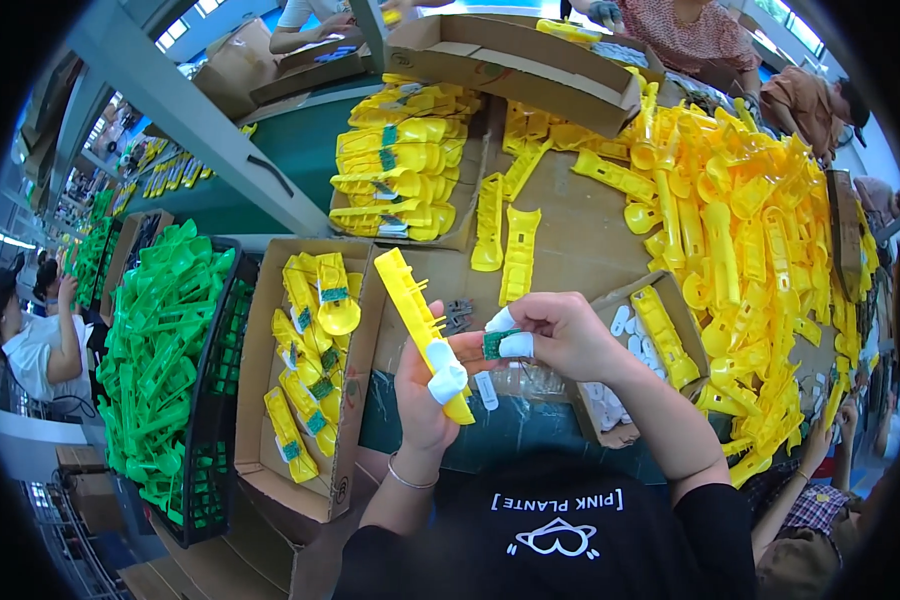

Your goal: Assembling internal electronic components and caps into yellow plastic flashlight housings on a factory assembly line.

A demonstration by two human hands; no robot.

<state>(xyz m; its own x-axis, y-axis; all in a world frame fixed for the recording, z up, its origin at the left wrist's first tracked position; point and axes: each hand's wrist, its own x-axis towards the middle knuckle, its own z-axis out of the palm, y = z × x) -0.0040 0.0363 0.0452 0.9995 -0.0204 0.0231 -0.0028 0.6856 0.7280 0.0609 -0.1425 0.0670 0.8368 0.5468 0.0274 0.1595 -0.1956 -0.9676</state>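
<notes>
My left hand (422,402) grips a long yellow plastic shell (402,288) that stands tilted, its ribbed inner side toward the right. A white cover sits on that thumb. To the right, my right hand (568,335) pinches a small green circuit board (493,345) between fingertips with white covers. The board is beside the shell, apart from its surface, and the left fingertips reach close behind it. Below the board lies a small white flat piece (486,391). Some small dark parts (458,315) lie just beyond my hands.
At left, a cardboard box (253,440) holds yellow shells with green boards, beside a black crate (213,400) of green plastic parts (165,340). Stacked yellow assemblies (400,165) stand beyond. A small box (582,420) with white pieces is right, before a large yellow heap (735,250). Other people work around.
</notes>
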